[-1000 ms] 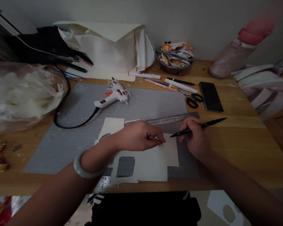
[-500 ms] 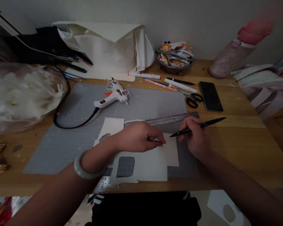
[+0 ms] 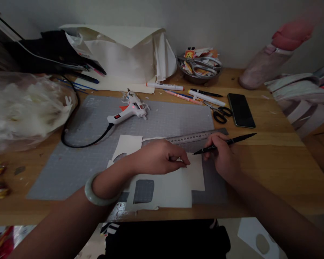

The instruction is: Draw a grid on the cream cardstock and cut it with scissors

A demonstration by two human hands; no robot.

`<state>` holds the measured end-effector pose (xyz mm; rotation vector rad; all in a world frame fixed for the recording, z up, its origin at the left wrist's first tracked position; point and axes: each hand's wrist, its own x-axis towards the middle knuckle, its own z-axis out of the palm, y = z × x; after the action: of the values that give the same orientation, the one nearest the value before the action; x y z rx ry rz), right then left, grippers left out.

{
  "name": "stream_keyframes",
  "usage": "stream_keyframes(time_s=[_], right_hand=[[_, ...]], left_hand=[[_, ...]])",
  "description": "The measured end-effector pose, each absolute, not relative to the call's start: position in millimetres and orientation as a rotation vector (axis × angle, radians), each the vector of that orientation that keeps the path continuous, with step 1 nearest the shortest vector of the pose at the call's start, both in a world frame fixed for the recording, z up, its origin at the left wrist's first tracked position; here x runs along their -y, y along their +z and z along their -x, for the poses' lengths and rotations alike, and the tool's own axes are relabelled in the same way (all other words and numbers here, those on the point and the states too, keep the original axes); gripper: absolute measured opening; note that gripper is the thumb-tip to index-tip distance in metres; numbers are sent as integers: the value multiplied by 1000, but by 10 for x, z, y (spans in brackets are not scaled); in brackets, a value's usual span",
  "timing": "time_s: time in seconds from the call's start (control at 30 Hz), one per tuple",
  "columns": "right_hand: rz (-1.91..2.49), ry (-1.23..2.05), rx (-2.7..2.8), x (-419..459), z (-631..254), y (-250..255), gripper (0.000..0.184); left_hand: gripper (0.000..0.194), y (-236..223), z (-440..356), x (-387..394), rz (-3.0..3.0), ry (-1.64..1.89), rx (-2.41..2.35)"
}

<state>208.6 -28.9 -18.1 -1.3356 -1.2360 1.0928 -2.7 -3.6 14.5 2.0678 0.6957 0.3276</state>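
Observation:
In my right hand (image 3: 224, 155) is a black marker pen (image 3: 239, 138), its fine tip pointing left just above the white paper (image 3: 172, 190). My left hand (image 3: 164, 156) rests over that paper, thumb and fingertips pinched together; what sits between them is too small to make out. A squarish hole in the paper shows the grey cutting mat (image 3: 89, 180) beneath. Just beyond both hands lies a metal ruler (image 3: 194, 137). Another piece of white paper (image 3: 126, 144) is partly covered by my left wrist, which wears a pale bangle (image 3: 94, 190).
A white glue gun (image 3: 129, 109) with a black cord lies on the mat. Behind are markers (image 3: 164, 86), black-handled scissors (image 3: 223, 114), a phone (image 3: 241, 110) and a bowl (image 3: 199, 77) of scraps. A plastic bag (image 3: 24, 111) stands left, a pink-capped bottle (image 3: 270, 61) back right.
My right hand has shifted very slightly left and up with the marker pen, its tip moving closer to my left fingertips' level. My left hand stays in place.

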Motion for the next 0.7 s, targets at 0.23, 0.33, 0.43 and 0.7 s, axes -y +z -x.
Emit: stream_keyframes(time_s=[0.23,0.33,0.43,0.7], right_hand=[[1509,1153,1361,290,-2057,-175,27],[1530,1210,1440,302,-2037,-179,30],[1515,1246,1498,313,-2020,-183,31],[1496,1269,1594,314,-1994,-180,29]], left_hand=[[16,132,25,39,-2055,340,-679],[16,115,35,27,-2057,333,-665],[17,86,45,9,-2039,343,-649],[16,70,41,18,-2038,353,-660]])
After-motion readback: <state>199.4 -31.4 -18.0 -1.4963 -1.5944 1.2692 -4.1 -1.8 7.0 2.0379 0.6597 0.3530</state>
